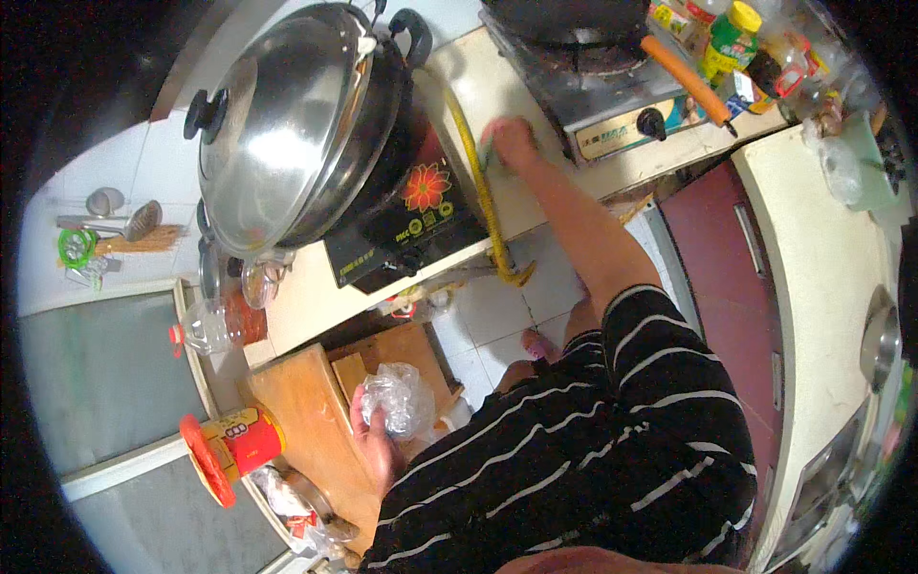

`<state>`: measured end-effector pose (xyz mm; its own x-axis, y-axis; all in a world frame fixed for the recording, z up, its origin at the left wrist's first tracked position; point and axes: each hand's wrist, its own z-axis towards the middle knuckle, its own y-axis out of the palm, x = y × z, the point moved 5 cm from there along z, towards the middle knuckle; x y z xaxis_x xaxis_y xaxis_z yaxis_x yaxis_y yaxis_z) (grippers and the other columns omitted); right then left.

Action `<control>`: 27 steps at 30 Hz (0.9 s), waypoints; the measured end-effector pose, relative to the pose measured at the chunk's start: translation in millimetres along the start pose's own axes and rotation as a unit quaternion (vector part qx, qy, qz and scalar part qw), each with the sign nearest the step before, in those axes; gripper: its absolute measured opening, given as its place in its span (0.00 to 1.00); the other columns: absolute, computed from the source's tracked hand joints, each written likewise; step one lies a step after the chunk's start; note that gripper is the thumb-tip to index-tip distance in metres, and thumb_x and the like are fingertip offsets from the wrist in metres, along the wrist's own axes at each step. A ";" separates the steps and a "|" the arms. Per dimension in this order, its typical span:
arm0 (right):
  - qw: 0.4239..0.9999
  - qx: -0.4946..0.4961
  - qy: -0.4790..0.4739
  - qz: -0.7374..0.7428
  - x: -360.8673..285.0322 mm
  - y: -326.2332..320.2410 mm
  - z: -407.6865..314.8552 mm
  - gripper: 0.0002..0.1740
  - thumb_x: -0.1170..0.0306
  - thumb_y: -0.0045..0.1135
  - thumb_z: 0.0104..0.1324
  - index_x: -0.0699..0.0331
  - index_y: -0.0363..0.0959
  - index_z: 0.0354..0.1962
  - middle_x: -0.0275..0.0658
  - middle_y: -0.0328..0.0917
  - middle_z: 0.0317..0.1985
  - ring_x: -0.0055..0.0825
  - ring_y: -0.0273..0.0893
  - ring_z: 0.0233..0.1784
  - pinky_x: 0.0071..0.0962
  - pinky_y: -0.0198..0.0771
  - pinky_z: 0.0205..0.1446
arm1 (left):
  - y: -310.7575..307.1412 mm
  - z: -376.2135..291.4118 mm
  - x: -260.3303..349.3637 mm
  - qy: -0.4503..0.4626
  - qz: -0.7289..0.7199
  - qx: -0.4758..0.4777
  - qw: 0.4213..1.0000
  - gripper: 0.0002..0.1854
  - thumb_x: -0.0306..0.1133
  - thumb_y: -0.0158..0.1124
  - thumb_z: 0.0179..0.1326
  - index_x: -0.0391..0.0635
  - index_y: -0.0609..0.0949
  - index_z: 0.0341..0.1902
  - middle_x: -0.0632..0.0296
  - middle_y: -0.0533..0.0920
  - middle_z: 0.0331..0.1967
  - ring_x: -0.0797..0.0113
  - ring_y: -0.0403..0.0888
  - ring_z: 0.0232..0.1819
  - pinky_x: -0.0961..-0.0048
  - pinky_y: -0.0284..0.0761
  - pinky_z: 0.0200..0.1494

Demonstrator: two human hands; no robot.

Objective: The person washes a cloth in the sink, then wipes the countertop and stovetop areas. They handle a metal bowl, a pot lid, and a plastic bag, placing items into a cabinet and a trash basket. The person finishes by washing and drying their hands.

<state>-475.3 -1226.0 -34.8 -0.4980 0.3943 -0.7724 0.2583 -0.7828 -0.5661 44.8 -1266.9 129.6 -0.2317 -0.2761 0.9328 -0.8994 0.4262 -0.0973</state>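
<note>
My left hand (376,445) holds a crumpled clear plastic bag (398,400) above the wooden cabinet at lower centre. My right hand (510,143) reaches down to the cream countertop (470,75), between two cooktops. It is blurred, with a hint of something greenish at its fingers, so its grip cannot be made out. Just left of it, a yellow hose (479,172) runs over the counter and hangs past the front edge. Farther left is a black glass cooktop (423,222) with a flower print, bearing a large wok with a steel lid (272,136).
A second cooktop (631,93) carries a dark wok (574,21) near an orange handle (685,82). Bottles crowd the upper right. An empty plastic jug (211,326) and a red-yellow canister (244,441) stand at left. A steel bowl (878,341) sits on the right counter.
</note>
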 end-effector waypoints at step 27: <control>0.993 0.036 -0.110 -0.025 8.4 -25.2 -108.6 0.14 0.69 0.56 0.53 0.60 0.75 0.39 0.42 0.75 0.47 0.42 0.70 0.55 0.44 0.62 0.59 | 6.3 -77.9 -26.3 0.003 -0.006 0.011 1.000 0.23 0.20 0.51 0.60 0.43 0.71 0.61 0.59 0.76 0.53 0.66 0.74 0.52 0.70 0.69 0.57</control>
<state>-396.1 -1150.7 -58.3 -0.6804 0.3251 -0.6568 0.1719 -0.8004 -0.5743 74.1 -1189.8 131.5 -0.2188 -0.2762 0.9359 -0.9103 0.4032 -0.0938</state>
